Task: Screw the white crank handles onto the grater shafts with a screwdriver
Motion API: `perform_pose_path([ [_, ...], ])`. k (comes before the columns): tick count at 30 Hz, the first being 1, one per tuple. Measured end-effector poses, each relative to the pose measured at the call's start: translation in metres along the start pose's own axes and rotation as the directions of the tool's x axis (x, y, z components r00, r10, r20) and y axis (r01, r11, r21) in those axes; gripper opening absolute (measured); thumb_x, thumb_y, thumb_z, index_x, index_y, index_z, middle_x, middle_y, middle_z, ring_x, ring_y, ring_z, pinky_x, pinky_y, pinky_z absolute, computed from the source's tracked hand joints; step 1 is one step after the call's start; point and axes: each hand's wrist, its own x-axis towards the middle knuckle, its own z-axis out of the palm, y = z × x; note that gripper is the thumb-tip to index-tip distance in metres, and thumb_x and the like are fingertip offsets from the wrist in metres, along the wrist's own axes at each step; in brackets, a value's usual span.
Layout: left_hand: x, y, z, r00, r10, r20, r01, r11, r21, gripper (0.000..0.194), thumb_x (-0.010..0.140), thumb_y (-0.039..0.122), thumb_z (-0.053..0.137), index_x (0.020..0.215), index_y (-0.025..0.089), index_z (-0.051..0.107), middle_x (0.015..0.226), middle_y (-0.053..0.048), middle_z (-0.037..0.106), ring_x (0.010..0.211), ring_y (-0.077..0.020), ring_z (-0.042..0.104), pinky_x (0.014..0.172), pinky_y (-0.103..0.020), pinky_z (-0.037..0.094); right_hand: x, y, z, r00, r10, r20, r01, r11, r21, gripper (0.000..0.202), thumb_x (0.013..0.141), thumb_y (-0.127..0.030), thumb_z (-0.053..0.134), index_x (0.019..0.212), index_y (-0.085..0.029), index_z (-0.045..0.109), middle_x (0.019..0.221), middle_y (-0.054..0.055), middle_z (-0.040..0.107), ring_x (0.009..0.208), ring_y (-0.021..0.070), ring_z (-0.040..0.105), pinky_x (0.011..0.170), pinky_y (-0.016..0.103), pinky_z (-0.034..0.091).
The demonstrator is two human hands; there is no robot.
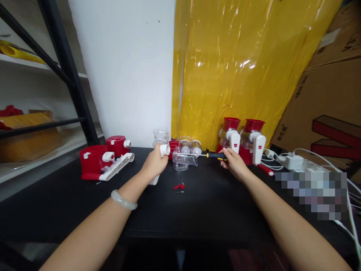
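The right hand point(232, 162) pinched the screwdriver point(216, 156) by its handle; the left hand point(155, 162) clasped the white part point(164, 150) above the black table point(197, 216), opening towards the tip. Holding both in line seemed likeliest to prevent slipping.

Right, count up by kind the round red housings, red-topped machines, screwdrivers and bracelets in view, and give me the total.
Round red housings: 2
Red-topped machines: 2
Screwdriver, in the right hand: 1
Bracelet, on the left wrist: 1
Total: 6
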Motion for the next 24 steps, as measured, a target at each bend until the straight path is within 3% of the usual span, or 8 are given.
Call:
perform_pose_path([
  [3, -0.001, 0.001, 0.0, 1.0, -0.002, 0.002, 0.002, 1.0, -0.002, 0.036, 0.082, 0.023, 0.049, 0.118, 0.021, 0.044, 0.083, -0.006, 0.068, 0.067, -0.0219, 0.067, 0.066, -0.031, 0.048, -0.003, -0.004, 0.0, 1.0, 0.003, -0.006, -0.002, 0.989, 0.149, 0.033, 0.066, -0.042, 0.078, 0.084, -0.024, 0.058, 0.069, -0.003, 0.059, 0.057, 0.0106, 0.053, 0.05, 0.023, 0.04],
  [7, -0.002, 0.002, 0.0, 1.0, -0.004, 0.002, 0.004, 1.0, 0.001, 0.036, 0.082, 0.022, 0.05, 0.118, 0.021, 0.045, 0.085, -0.006, 0.069, 0.069, -0.0222, 0.068, 0.068, -0.031, 0.048, -0.008, -0.012, 0.001, 0.999, -0.009, 0.044, -0.004, 0.959, 0.285, 0.04, 0.054, -0.024, 0.081, 0.088, -0.027, 0.06, 0.085, -0.003, 0.061, 0.076, 0.0144, 0.06, 0.064, 0.028, 0.048],
  [9, -0.001, 0.002, 0.0, 1.0, -0.001, -0.006, 0.001, 1.0, -0.002, 0.036, 0.082, 0.022, 0.05, 0.118, 0.021, 0.045, 0.085, -0.006, 0.069, 0.07, -0.0228, 0.068, 0.068, -0.031, 0.048, -0.009, -0.013, 0.002, 0.999, -0.027, 0.044, 0.015, 0.963, 0.27, 0.037, 0.057, -0.029, 0.081, 0.087, -0.026, 0.061, 0.087, -0.002, 0.061, 0.079, 0.0149, 0.06, 0.065, 0.028, 0.049],
  [13, -0.001, 0.002, -0.001, 1.0, -0.014, -0.014, 0.014, 1.0, -0.014, 0.037, 0.082, 0.022, 0.05, 0.119, 0.02, 0.045, 0.085, -0.006, 0.068, 0.071, -0.0229, 0.068, 0.067, -0.031, 0.047, -0.005, -0.009, 0.004, 0.999, 0.032, -0.006, -0.03, 0.991, 0.13, 0.041, 0.071, -0.062, 0.068, 0.082, -0.023, 0.058, 0.07, 0.0, 0.058, 0.061, 0.0139, 0.057, 0.05, 0.026, 0.043],
  [16, 0.0, 0.001, -0.001, 1.0, -0.014, -0.018, 0.014, 1.0, -0.019, 0.037, 0.082, 0.022, 0.05, 0.118, 0.02, 0.045, 0.086, -0.007, 0.068, 0.07, -0.0225, 0.067, 0.067, -0.031, 0.047, -0.003, -0.005, 0.003, 0.997, 0.068, -0.019, -0.068, 0.998, 0.009, 0.046, 0.071, -0.066, 0.066, 0.079, -0.022, 0.056, 0.06, -0.003, 0.05, 0.048, 0.0098, 0.048, 0.041, 0.021, 0.032],
  [19, -0.001, 0.002, -0.001, 1.0, 0.001, -0.031, -0.002, 0.999, -0.033, 0.037, 0.081, 0.022, 0.05, 0.118, 0.02, 0.044, 0.088, -0.007, 0.069, 0.07, -0.0222, 0.068, 0.066, -0.031, 0.048, -0.005, -0.007, 0.003, 0.999, 0.035, -0.012, -0.034, 0.998, 0.058, 0.041, 0.065, -0.053, 0.077, 0.079, -0.022, 0.055, 0.066, -0.004, 0.051, 0.051, 0.0075, 0.047, 0.043, 0.02, 0.031],
  [24, -0.001, 0.002, 0.0, 0.999, -0.012, -0.033, 0.01, 0.999, -0.032, 0.038, 0.082, 0.021, 0.051, 0.119, 0.02, 0.044, 0.09, -0.007, 0.069, 0.071, -0.0219, 0.068, 0.067, -0.03, 0.049, -0.013, -0.016, 0.004, 0.999, -0.015, 0.05, 0.003, 0.973, 0.232, 0.045, 0.052, -0.027, 0.083, 0.089, -0.027, 0.058, 0.084, -0.003, 0.058, 0.072, 0.0135, 0.058, 0.061, 0.027, 0.048],
])
